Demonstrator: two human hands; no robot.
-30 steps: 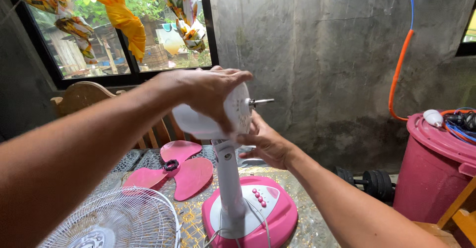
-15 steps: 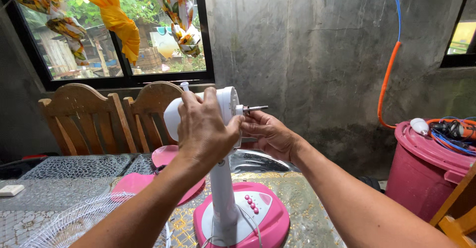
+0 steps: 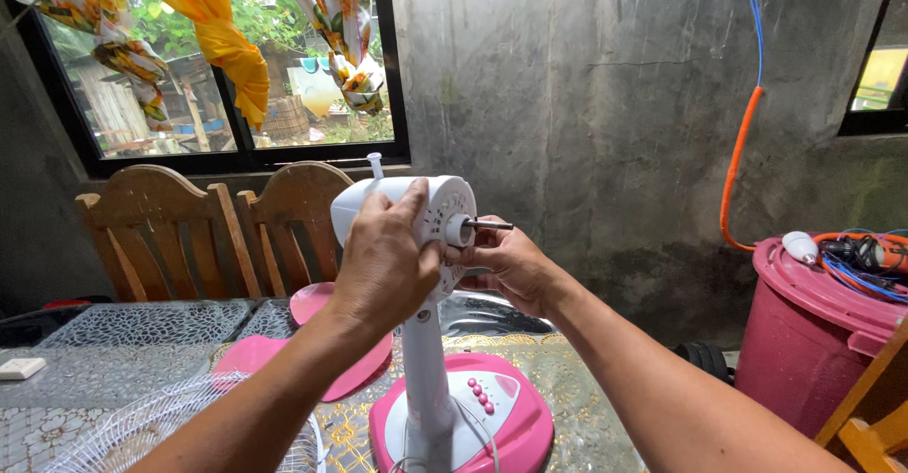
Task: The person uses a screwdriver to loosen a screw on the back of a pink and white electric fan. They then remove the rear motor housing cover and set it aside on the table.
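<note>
Nearest, at the bottom left, a white wire fan guard [image 3: 161, 426] lies flat on the glass-topped table [image 3: 132, 326]. Beside it sits the pink fan base [image 3: 515, 430] with a row of pink buttons, white stand pole [image 3: 423, 378] rising upright from it. Pink fan blade [image 3: 284, 355] lies on the table behind the pole, detached.

Left hand [image 3: 383, 265] is wrapped over the near side of the white fan motor housing [image 3: 407, 203], thumb up on the front face, fingers closed around the body: firm grasp, housing sits inside the palm. Right hand [image 3: 511, 265] comes in from the right, just below and in front of the housing face; its fingertips pinch at the base of the metal motor shaft [image 3: 487, 225], which sticks out horizontally to the right, above the hand. Exact contact on the shaft collar is partly hidden by the fingers.

Further back: two wooden chairs [image 3: 151, 227] against the table, a window with yellow and floral curtains [image 3: 218, 28], bare concrete wall [image 3: 586, 104]. Far right, a pink lidded bin [image 3: 813, 341] with cables on top, and an orange hose [image 3: 738, 151] running up the wall.
</note>
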